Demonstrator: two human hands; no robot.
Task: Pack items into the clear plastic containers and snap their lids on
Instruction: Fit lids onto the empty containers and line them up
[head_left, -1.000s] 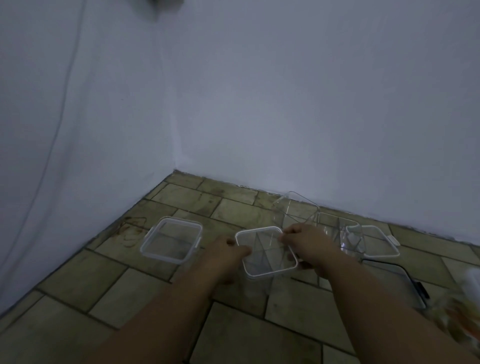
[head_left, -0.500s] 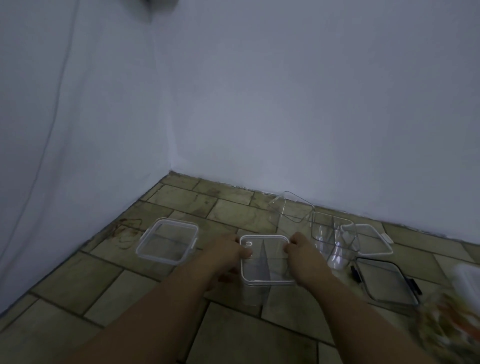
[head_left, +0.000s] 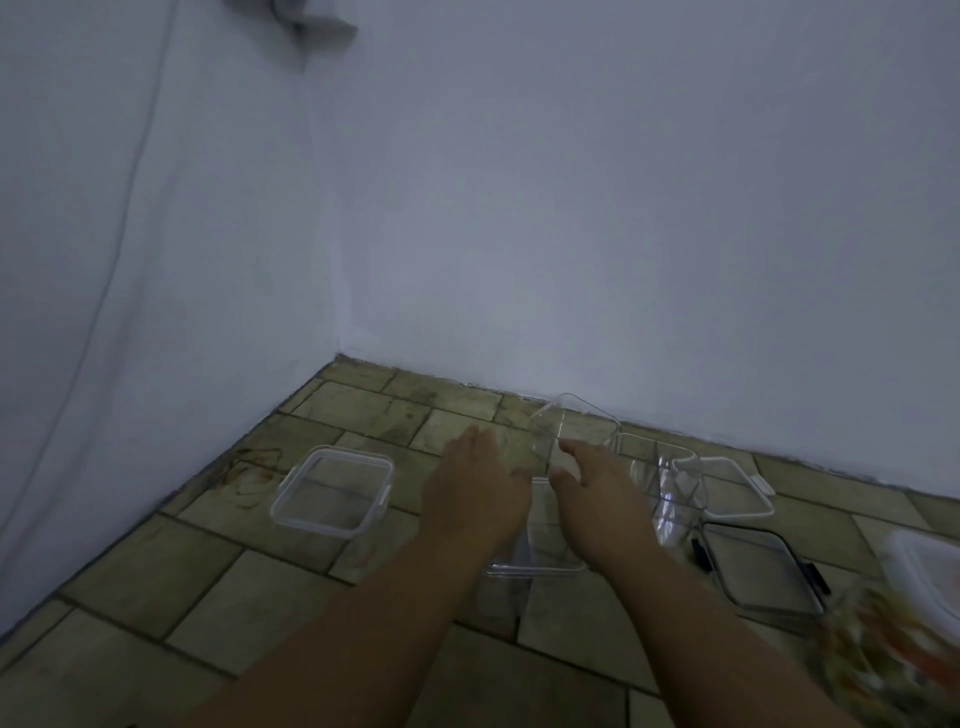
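A clear plastic container with its lid on (head_left: 545, 545) stands on the tiled floor, partly hidden under my wrists. My left hand (head_left: 478, 493) lies flat above its left side with the fingers stretched forward, holding nothing. My right hand (head_left: 592, 483) hovers over its right side, fingers apart and slightly curled, the fingertips close to a tilted open clear container (head_left: 571, 421) by the wall. Whether either hand touches the lid I cannot tell.
A lidded clear container (head_left: 332, 493) sits to the left. To the right are another open clear container (head_left: 660, 478), a white-rimmed lid (head_left: 727, 488), a black-clipped lid (head_left: 758, 571) and a blurred heap of colourful items (head_left: 883, 644). Walls close the corner behind.
Both hands held the lidded container by its sides. They have let go and slid forward over it, and the container now rests nearer to me on the floor.
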